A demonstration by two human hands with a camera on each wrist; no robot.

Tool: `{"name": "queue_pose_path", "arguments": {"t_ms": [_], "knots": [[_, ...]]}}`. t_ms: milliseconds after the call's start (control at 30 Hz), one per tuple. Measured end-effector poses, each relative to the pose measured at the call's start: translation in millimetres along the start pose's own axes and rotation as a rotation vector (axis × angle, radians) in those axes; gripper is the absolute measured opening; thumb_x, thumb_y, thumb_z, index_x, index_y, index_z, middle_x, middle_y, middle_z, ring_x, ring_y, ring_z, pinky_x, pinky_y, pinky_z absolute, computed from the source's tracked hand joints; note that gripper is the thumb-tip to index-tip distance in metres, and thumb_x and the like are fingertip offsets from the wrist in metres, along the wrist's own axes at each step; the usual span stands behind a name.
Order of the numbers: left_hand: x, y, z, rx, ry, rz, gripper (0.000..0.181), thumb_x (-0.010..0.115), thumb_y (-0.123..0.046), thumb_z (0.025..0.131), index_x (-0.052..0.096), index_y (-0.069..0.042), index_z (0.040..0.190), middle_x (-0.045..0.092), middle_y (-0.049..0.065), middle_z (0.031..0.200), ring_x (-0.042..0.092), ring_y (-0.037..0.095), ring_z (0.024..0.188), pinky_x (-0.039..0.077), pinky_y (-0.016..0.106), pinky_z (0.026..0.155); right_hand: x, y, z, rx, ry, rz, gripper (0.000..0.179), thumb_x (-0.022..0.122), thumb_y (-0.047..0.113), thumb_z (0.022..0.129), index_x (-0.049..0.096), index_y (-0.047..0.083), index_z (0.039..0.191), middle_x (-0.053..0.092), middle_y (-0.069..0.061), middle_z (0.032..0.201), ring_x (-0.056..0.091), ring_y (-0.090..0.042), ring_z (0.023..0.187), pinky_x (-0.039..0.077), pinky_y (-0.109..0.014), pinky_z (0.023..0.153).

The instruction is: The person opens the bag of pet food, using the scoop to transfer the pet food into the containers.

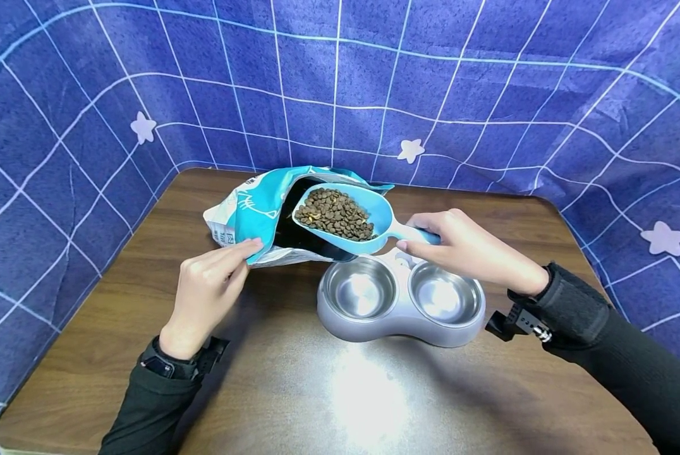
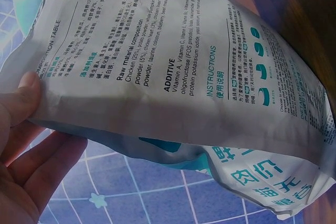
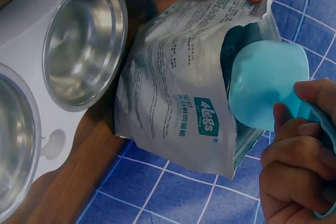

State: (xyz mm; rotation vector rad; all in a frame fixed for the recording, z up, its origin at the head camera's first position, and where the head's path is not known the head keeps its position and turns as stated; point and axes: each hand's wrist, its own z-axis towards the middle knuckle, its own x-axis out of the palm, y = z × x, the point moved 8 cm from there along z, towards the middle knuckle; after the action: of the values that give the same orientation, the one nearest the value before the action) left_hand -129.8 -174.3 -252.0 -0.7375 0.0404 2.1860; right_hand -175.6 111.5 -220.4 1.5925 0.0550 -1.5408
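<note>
My right hand (image 1: 454, 243) grips the handle of a light blue scoop (image 1: 378, 218). Brown kibble (image 1: 337, 215) fills much of the scoop, which is held level at the mouth of a teal and white pet food bag (image 1: 260, 205). In the right wrist view, the underside of the scoop (image 3: 270, 85) shows against the bag's opening. With thumb and fingers, my left hand (image 1: 212, 284) pinches the near edge of that opening. The left wrist view shows the bag's printed side panel (image 2: 157, 72) beside my fingers. The inside of the bag is mostly dark.
A grey double feeder (image 1: 399, 328) with two steel bowls (image 1: 361, 287) stands just in front of the scoop and bag. It sits on a brown wooden table (image 1: 272, 385). Blue gridded cloth (image 1: 317, 76) with pale stars rises behind and around the table.
</note>
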Motion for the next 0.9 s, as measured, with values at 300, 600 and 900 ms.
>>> {"name": "queue_pose_path", "arguments": {"t_ms": [300,600,900], "knots": [[1.6,0.2,-0.4,0.015,0.048,0.026,0.03,0.053,0.007,0.082,0.072,0.001,0.104,0.072,0.014,0.097,0.07,0.028,0.082,0.05,0.039,0.057,-4.5,-3.3,-7.7,0.005,-0.025,-0.017,0.019,0.06,0.024,0.094,0.056,0.013,0.079,0.041,0.006,0.064,0.04,-0.008,0.057,0.033,-0.025,0.054],[0.7,1.2,-2.1,0.013,0.04,0.031,0.029,0.053,0.006,0.082,0.073,0.0,0.103,0.072,0.013,0.095,0.07,0.028,0.079,0.049,0.039,0.055,-11.9,-8.4,-18.5,0.0,-0.064,-0.021,0.023,0.061,0.022,0.093,0.051,0.014,0.075,0.029,0.01,0.063,0.033,-0.006,0.055,0.03,-0.025,0.052],[1.4,1.7,-2.2,0.018,0.039,0.029,0.029,0.053,0.006,0.082,0.073,0.001,0.103,0.072,0.014,0.094,0.07,0.027,0.078,0.046,0.035,0.052,-19.7,-15.8,-32.0,0.009,-0.101,-0.054,0.018,0.063,0.02,0.092,0.054,0.018,0.076,0.033,0.012,0.062,0.037,-0.006,0.056,0.033,-0.024,0.053]]}}
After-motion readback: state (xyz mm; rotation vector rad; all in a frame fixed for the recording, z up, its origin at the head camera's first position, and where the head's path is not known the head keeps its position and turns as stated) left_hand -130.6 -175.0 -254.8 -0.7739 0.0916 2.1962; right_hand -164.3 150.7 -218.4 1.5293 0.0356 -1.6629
